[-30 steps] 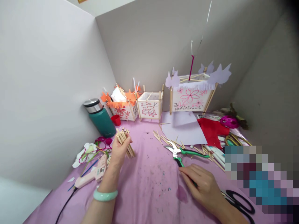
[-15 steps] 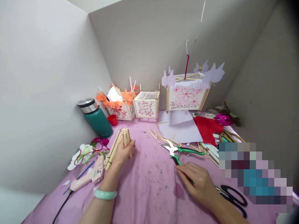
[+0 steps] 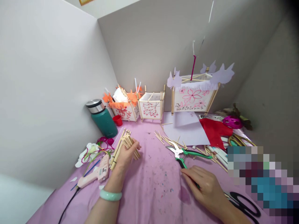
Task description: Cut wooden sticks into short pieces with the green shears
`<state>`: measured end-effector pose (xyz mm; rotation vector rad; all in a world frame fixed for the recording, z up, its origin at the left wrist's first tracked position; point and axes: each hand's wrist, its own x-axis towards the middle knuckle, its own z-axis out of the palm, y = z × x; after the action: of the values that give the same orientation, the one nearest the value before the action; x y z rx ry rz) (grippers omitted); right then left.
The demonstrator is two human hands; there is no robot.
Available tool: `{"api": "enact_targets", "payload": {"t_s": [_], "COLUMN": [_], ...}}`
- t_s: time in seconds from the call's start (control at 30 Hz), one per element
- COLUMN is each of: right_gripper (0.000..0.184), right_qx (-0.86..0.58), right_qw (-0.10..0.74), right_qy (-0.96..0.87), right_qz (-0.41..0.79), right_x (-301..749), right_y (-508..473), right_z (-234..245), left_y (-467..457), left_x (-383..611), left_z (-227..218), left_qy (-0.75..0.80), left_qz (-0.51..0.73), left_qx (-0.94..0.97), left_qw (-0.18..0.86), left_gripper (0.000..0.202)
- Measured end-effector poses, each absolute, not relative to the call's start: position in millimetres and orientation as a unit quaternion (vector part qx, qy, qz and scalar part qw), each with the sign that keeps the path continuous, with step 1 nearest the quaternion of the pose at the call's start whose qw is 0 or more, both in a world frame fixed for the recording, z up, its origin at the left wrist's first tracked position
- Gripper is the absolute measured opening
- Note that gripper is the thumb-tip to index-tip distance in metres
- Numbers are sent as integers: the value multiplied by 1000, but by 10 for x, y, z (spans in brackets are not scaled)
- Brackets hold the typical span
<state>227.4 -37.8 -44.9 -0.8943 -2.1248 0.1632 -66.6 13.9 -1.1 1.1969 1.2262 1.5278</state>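
Note:
My left hand point(image 3: 127, 153) is closed around a bundle of short wooden sticks point(image 3: 132, 145), tilted on the left of the table. Beside it lie longer wooden sticks point(image 3: 116, 155) with dark bands. My right hand point(image 3: 202, 183) grips one green handle of the pruning shears point(image 3: 177, 153); the other handle points away to the right, outside the fingers, and the blades stand apart. Loose cut sticks point(image 3: 159, 137) are scattered behind the shears. A pink hot glue gun point(image 3: 95, 175) lies left of my left wrist.
Paper-sided stick lanterns point(image 3: 153, 109) stand at the back, and a larger lantern point(image 3: 192, 99) hangs on a cord at the right. A green bottle point(image 3: 104, 121) and red cup point(image 3: 118, 120) are at the left. Black-handled scissors point(image 3: 245, 203) lie right of my right forearm, below a blurred patch.
The view has shifted, so everything sits slightly further right. The stick bundle in my left hand now leans over more. My right hand keeps its hold on the shears.

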Motion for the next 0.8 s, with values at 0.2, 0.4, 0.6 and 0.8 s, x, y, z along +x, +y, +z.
{"api": "enact_targets", "payload": {"t_s": [0.2,0.4,0.6,0.8], "right_gripper": [17,18,18,18], "right_qx": [-353,-361,-371,-373], "right_qw": [402,399,399,402], "right_qy": [-842,-840,-834,-831], "right_qz": [69,69,85,93], "right_x": [2263,2272,2275,2278], "right_y": [-372,-371,-375,-371], "right_z": [-452,-471,-479,-481], "left_y": [105,147,282,243], "left_x": [-713,-700,-704,-440], "left_z": [219,385,225,351], "left_qy": [461,488,482,443], "left_qz": [605,584,562,609], "left_qx": [514,520,530,497], "left_qw": [397,388,415,432], "left_gripper": [18,19,31,38]}}
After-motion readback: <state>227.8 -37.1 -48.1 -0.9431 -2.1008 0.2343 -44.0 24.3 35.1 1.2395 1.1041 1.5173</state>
